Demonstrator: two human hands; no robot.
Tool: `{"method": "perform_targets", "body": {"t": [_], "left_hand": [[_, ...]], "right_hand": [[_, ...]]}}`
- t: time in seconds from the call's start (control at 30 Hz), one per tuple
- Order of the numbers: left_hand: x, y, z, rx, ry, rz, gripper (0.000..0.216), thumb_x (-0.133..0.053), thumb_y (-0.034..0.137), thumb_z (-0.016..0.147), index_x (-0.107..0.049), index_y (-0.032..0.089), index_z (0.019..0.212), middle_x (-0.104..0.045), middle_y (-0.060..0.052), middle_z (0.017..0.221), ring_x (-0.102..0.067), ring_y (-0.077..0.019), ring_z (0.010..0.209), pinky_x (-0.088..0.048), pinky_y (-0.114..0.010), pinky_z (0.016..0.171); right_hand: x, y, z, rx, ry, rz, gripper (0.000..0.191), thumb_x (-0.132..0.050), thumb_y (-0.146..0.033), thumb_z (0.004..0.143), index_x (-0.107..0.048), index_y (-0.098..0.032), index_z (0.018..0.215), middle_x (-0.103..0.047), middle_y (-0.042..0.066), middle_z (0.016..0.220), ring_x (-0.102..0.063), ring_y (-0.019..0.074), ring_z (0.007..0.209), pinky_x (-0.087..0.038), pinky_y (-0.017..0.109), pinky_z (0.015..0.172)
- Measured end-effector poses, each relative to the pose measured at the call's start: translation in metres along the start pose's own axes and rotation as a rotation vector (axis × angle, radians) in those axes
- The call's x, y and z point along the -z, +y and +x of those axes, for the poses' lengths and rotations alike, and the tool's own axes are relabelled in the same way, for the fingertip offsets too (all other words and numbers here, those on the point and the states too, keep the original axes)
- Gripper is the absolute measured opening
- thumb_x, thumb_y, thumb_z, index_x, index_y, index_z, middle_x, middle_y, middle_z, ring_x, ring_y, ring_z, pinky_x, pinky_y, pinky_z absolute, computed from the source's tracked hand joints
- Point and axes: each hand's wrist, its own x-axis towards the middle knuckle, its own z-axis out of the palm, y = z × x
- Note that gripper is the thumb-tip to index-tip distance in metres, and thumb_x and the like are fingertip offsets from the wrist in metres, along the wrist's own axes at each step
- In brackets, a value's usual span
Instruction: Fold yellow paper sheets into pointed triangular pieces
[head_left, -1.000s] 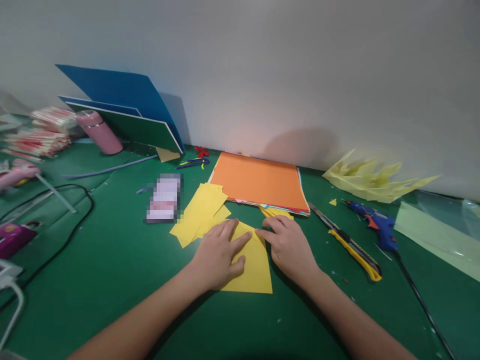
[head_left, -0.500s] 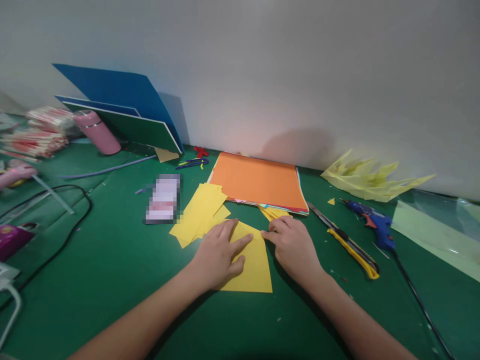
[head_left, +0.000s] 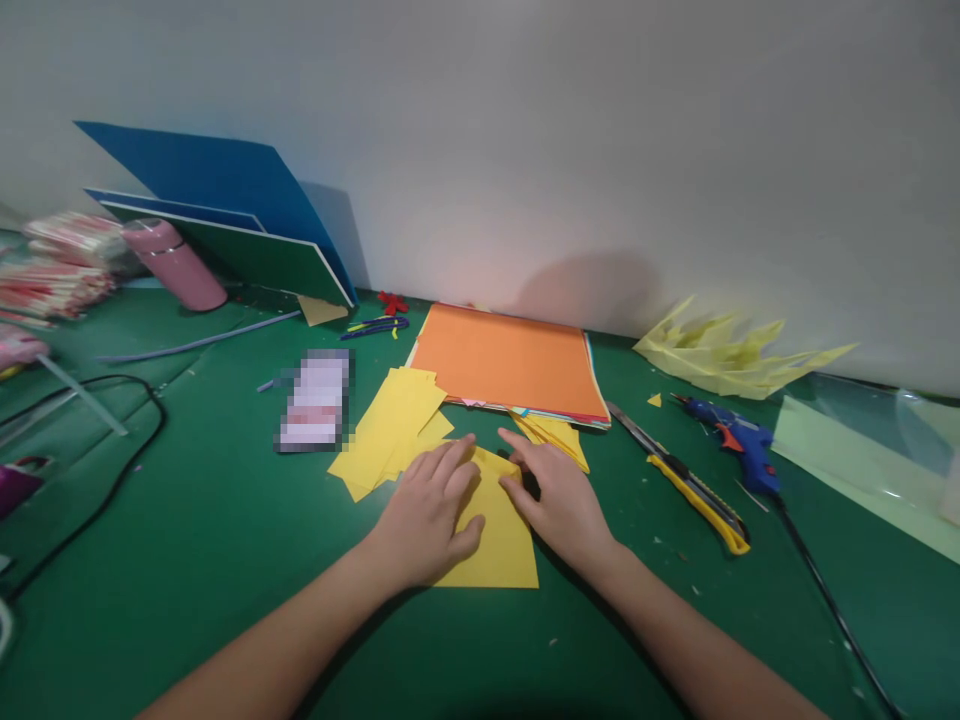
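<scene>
A sheet of yellow paper [head_left: 499,550] lies in front of me, its top edge partly hidden by my hands. My left hand [head_left: 431,510] rests flat over its left side, fingers stretched out and thumb apart. At the upper right corner is my right hand [head_left: 559,495], index finger and thumb spread, the thumb tip touching the paper. A small fold seems to run near that corner. Overlapping yellow paper pieces [head_left: 390,425] lie beyond my left hand. Folded yellow strips [head_left: 555,435] lie just beyond my right hand.
Behind the hands sits a paper stack topped with orange [head_left: 502,355]. A utility knife [head_left: 697,500] and a blue glue gun [head_left: 735,440] with a cord lie to the right. A blurred phone [head_left: 315,400], pink bottle [head_left: 176,265] and leaning boards [head_left: 225,245] stand left.
My right index finger has lifted away from the thumb and reaches over the paper's top edge. The left hand's fingers have drawn closer together. The view has shifted slightly.
</scene>
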Motion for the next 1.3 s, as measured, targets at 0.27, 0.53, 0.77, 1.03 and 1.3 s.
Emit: {"method": "perform_targets", "body": {"t": [0.27, 0.53, 0.77, 1.03, 1.3], "left_hand": [[0.001, -0.001, 0.000, -0.019, -0.026, 0.007, 0.046, -0.051, 0.027, 0.081, -0.045, 0.016, 0.125, -0.050, -0.014, 0.130, -0.045, -0.0313, 0.120, -0.039, -0.050, 0.099], [0.006, 0.001, 0.002, -0.094, -0.038, 0.013, 0.037, -0.049, 0.026, 0.083, -0.051, 0.014, 0.118, -0.055, -0.013, 0.119, -0.048, -0.0297, 0.115, -0.041, -0.047, 0.097], [0.010, 0.006, 0.000, -0.052, -0.102, -0.008, 0.039, -0.053, 0.030, 0.079, -0.054, 0.013, 0.115, -0.056, -0.014, 0.123, -0.050, -0.0296, 0.114, -0.041, -0.046, 0.098], [0.005, -0.001, -0.001, -0.017, -0.097, 0.067, 0.061, -0.053, 0.046, 0.081, -0.044, 0.012, 0.131, -0.045, -0.016, 0.140, -0.041, -0.0319, 0.127, -0.031, -0.049, 0.106], [0.015, -0.024, 0.003, 0.267, 0.221, 0.004, 0.041, -0.046, 0.028, 0.087, -0.041, 0.013, 0.125, -0.056, -0.014, 0.112, -0.058, -0.0257, 0.095, -0.048, -0.042, 0.081]], "right_hand": [[0.000, -0.006, -0.002, 0.160, -0.035, 0.112, 0.036, -0.037, -0.015, 0.091, -0.048, -0.019, 0.125, -0.066, 0.010, 0.096, -0.061, 0.0231, 0.088, -0.051, 0.038, 0.073], [0.007, -0.008, -0.003, 0.219, -0.129, 0.100, 0.017, -0.045, -0.027, 0.093, -0.060, -0.018, 0.091, -0.069, 0.008, 0.087, -0.060, 0.0215, 0.080, -0.049, 0.035, 0.070], [0.010, -0.004, -0.002, 0.374, -0.175, 0.014, 0.025, -0.040, -0.024, 0.096, -0.061, -0.018, 0.083, -0.067, 0.006, 0.078, -0.058, 0.0191, 0.073, -0.047, 0.031, 0.067], [0.005, -0.010, 0.003, 0.324, -0.184, -0.042, 0.018, -0.041, -0.015, 0.092, -0.059, -0.016, 0.090, -0.065, 0.011, 0.107, -0.055, 0.0228, 0.086, -0.047, 0.038, 0.077], [0.003, -0.010, 0.000, 0.240, -0.271, -0.154, 0.028, -0.042, -0.017, 0.092, -0.055, -0.015, 0.116, -0.059, 0.012, 0.124, -0.051, 0.0249, 0.090, -0.045, 0.042, 0.080]]}}
